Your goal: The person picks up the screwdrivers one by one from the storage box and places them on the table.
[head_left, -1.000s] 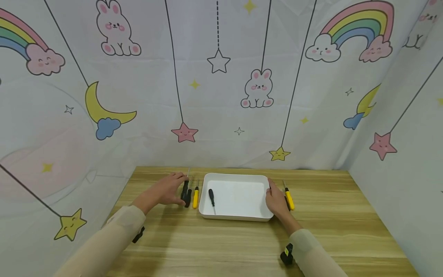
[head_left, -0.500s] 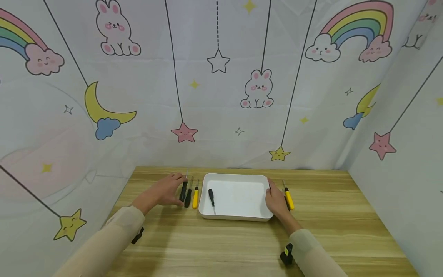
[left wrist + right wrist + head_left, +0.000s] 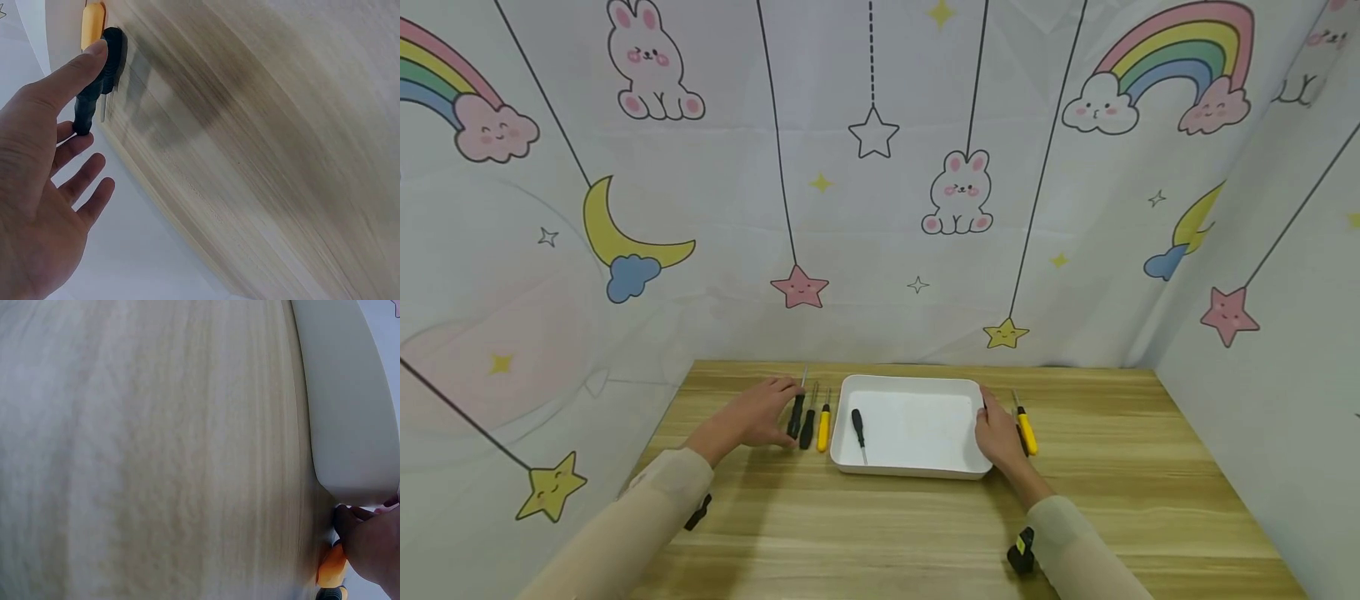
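Observation:
My left hand pinches the handle of a black screwdriver between thumb and fingertips; its blade points to the back. In the left wrist view that black handle spans thumb to index finger, the other fingers spread. Just right lie a second black screwdriver and a yellow-handled screwdriver. A white tray stands mid-table with a small black screwdriver inside at its left. My right hand grips the tray's right side; its fingers are partly hidden in the right wrist view.
Right of my right hand lies another yellow-handled screwdriver, with a black handle partly hidden beside it. The wood-grain table ends at a printed curtain behind. Dark devices hang below both wrists.
My left hand has shifted slightly left with the black screwdriver, widening the gap to the second black one. My right hand and the tray have stayed put.

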`<action>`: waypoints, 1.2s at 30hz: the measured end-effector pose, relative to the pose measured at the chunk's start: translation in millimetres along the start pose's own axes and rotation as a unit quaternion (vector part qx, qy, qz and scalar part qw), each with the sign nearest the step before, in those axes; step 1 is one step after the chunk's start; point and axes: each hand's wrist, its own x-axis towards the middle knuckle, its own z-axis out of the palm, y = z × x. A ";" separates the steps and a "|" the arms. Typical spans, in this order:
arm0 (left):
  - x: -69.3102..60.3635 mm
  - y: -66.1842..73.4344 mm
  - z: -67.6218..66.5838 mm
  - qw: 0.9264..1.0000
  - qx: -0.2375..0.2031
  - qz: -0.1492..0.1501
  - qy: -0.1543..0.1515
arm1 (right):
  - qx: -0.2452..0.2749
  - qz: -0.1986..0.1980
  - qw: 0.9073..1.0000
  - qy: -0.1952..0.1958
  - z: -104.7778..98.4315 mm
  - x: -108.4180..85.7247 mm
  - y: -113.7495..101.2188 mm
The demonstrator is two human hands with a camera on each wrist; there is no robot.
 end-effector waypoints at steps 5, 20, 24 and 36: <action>-0.1 -0.2 1.1 1.000 0.000 -0.003 -0.001 | 0.001 -0.005 1.000 0.001 0.2 0.4 0.3; -3.0 -1.2 7.3 1.000 -0.005 0.000 -0.008 | 0.006 0.003 1.000 -0.005 -0.3 1.2 2.0; -2.2 -3.3 12.2 1.000 -0.006 -0.008 -0.016 | 0.007 0.002 1.000 -0.006 -0.1 1.0 2.0; -1.1 -8.3 19.9 1.000 0.000 -0.010 -0.022 | 0.003 -0.003 1.000 -0.001 0.3 0.6 1.0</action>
